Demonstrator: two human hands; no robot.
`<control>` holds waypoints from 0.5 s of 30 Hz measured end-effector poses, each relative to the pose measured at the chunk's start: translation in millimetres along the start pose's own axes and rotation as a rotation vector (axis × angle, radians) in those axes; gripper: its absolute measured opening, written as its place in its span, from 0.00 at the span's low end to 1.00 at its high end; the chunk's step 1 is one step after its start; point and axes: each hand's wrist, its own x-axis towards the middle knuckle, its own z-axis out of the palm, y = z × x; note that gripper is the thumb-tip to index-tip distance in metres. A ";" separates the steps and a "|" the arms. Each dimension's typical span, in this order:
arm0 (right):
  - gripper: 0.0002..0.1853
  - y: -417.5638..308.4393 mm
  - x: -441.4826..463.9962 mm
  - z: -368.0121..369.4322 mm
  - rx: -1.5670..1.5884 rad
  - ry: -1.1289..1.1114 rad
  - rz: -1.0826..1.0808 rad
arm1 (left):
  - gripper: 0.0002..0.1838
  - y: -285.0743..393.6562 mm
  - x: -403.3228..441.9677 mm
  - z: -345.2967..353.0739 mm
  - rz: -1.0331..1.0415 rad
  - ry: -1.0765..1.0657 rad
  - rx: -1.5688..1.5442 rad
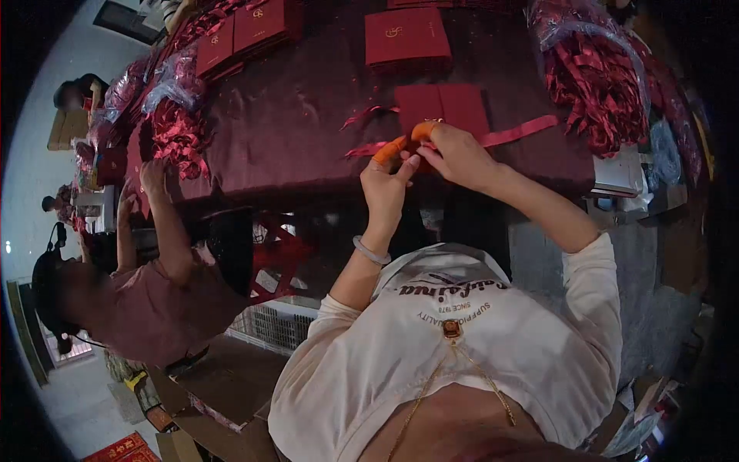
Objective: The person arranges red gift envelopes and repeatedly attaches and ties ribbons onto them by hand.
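A dark red folder-like box [462, 104] with a centre seam lies near the table's front edge. Red satin ribbon [525, 132] stretches out from its right side, and loose ribbon ends [365, 149] show at its left. Over the near edge of the box, my left hand [387, 186] and my right hand [459, 157] meet with fingertips pinched together. Orange finger covers wrap a finger of each hand. Whatever sits between the fingertips is too small and hidden to make out.
A stack of red boxes [406, 38] stands behind, with more stacks [258, 29] at the back left. Bundles of red ribbon in plastic lie right [596, 92] and left [175, 131]. A co-worker [162, 300] works at my left. Cardboard boxes [223, 381] stand below.
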 end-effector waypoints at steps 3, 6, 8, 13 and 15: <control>0.09 -2.3 4.4 -14.2 0.183 -0.077 0.099 | 0.18 -1.9 0.0 -1.1 -0.011 -0.006 -0.041; 0.07 10.4 2.0 -2.8 0.099 -0.034 -0.058 | 0.19 0.0 1.8 0.3 -0.012 -0.017 -0.009; 0.09 8.3 1.0 -1.4 0.089 0.013 -0.057 | 0.18 2.8 1.3 0.7 0.012 -0.005 0.070; 0.11 15.5 -2.8 -8.6 0.257 0.061 0.018 | 0.16 9.1 10.1 -16.3 -0.012 -0.196 0.112; 0.11 14.5 -3.4 -10.0 0.398 0.003 0.138 | 0.18 8.1 12.5 -19.2 0.076 -0.262 0.227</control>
